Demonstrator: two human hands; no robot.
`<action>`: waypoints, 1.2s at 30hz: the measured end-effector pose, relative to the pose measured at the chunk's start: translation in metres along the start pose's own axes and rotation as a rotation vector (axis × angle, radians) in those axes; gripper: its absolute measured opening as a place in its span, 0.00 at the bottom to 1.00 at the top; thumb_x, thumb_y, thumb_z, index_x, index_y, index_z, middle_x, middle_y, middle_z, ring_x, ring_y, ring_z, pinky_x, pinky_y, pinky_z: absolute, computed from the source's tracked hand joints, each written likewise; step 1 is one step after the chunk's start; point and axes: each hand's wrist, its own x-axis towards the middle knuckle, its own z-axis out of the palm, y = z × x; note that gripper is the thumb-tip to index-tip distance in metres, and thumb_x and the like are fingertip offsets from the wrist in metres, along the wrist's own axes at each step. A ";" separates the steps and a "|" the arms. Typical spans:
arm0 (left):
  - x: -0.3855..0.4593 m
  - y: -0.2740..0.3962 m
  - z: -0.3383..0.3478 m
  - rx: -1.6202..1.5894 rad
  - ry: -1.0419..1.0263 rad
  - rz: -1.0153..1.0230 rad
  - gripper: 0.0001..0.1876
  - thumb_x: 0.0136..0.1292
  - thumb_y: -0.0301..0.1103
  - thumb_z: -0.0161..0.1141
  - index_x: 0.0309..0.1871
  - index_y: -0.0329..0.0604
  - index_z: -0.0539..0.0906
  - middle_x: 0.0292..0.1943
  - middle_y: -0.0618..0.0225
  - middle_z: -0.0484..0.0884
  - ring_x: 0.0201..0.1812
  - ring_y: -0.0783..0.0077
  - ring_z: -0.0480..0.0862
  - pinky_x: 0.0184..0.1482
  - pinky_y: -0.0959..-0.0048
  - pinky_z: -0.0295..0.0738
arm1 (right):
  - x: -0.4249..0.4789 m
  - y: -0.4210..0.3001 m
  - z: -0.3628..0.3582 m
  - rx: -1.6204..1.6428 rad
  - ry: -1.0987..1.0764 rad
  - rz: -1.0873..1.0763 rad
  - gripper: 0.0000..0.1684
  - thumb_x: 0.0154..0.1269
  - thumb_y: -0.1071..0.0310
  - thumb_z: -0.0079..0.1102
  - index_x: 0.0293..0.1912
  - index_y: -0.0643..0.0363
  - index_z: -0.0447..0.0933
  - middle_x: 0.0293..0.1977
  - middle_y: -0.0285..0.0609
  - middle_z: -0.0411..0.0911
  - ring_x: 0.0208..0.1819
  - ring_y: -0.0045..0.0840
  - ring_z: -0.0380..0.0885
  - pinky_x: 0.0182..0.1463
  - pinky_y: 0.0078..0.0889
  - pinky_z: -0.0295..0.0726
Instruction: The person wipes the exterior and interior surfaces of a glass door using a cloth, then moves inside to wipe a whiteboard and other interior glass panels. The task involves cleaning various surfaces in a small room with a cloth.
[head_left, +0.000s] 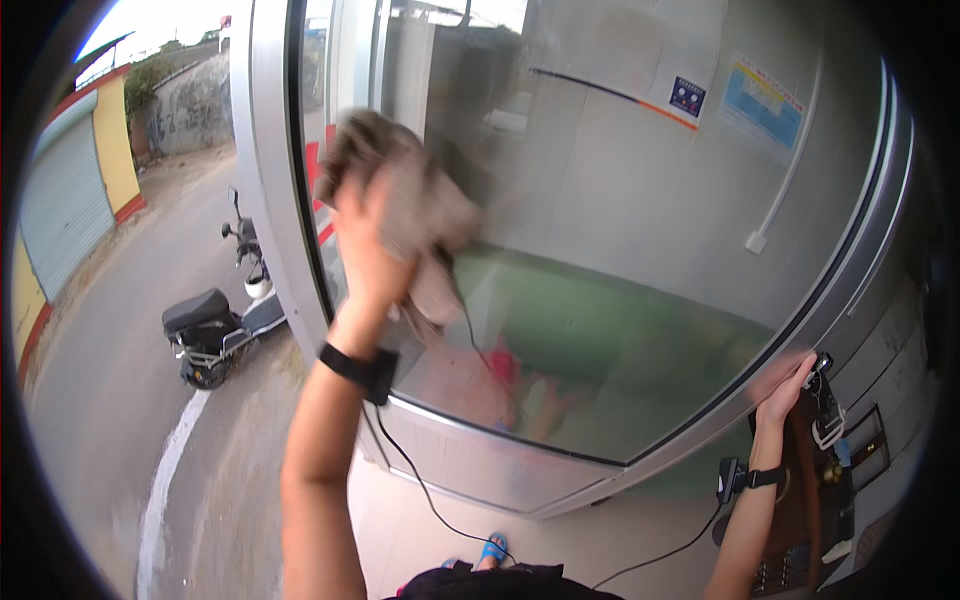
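A crumpled grey-brown cloth (431, 202) is bunched under my left hand (371, 232), which presses it to the upper left part of a glass pane (600, 247). Hand and cloth are both blurred by motion. The pane sits in an aluminium frame (274, 172). On the far right, my right hand (786, 390) is at the frame's lower right edge, its fingers stretched along the metal. Whether those fingers grip the edge is hidden from this angle. Each wrist wears a black strap with a small device and a cable.
Outside on the left, an electric scooter (217, 322) stands by the road, across from a roller shutter (64, 195). Cables (420, 487) hang before my body above the tiled floor (442, 517). A dark wooden cabinet (795, 480) with items on it is at right. Posters (761, 105) show beyond the glass.
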 end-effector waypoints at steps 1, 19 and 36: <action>0.006 -0.024 -0.006 0.061 0.029 -0.018 0.33 0.49 0.30 0.64 0.63 0.43 0.72 0.65 0.42 0.64 0.66 0.39 0.62 0.67 0.51 0.56 | -0.001 -0.001 0.004 -0.021 0.023 0.002 0.23 0.72 0.38 0.44 0.31 0.44 0.68 0.22 0.20 0.60 0.23 0.08 0.58 0.25 0.16 0.57; -0.227 0.124 0.044 -0.411 -0.515 0.042 0.27 0.44 0.37 0.64 0.54 0.56 0.80 0.38 0.62 0.74 0.49 0.54 0.74 0.66 0.41 0.54 | 0.005 -0.010 -0.010 -0.072 -0.165 0.071 0.38 0.74 0.37 0.28 0.64 0.59 0.63 0.59 0.41 0.71 0.58 0.32 0.71 0.63 0.37 0.69; -0.226 -0.038 0.009 -0.046 -0.082 -0.432 0.28 0.55 0.41 0.63 0.59 0.41 0.75 0.60 0.47 0.70 0.62 0.44 0.68 0.64 0.58 0.61 | -0.007 -0.017 0.006 -0.089 -0.155 0.060 0.39 0.74 0.36 0.26 0.69 0.56 0.57 0.65 0.42 0.64 0.64 0.32 0.66 0.66 0.38 0.67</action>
